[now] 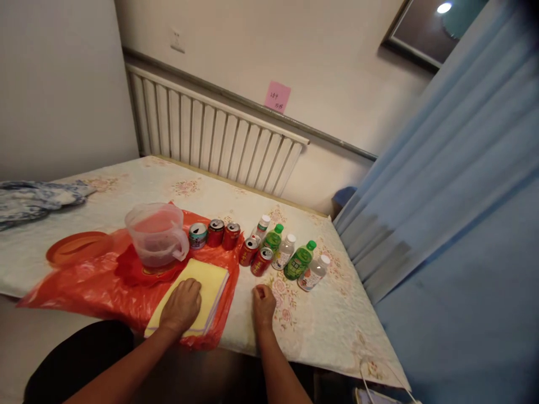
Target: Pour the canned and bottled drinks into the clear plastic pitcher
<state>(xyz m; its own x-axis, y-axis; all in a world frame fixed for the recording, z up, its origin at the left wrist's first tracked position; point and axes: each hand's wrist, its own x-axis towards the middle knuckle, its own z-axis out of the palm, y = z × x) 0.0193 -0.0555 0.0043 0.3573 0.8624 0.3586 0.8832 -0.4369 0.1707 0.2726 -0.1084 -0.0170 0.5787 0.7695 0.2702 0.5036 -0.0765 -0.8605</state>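
Observation:
My left hand rests with curled fingers on a folded yellow cloth, which lies on a red plastic sheet. To the right, my right hand is closed on the flowered tablecloth, just below the red cans; whatever it may hold is hidden. Behind the yellow cloth stand a blue-green can and two red cans. Two more red cans are beside several bottles with green and white caps. A clear plastic jug is left of the cans.
An orange-red lid lies left of the jug. Patterned fabric sits at the table's far left. A radiator runs along the wall behind. A blue curtain hangs at the right, and a white cable crosses the near right corner.

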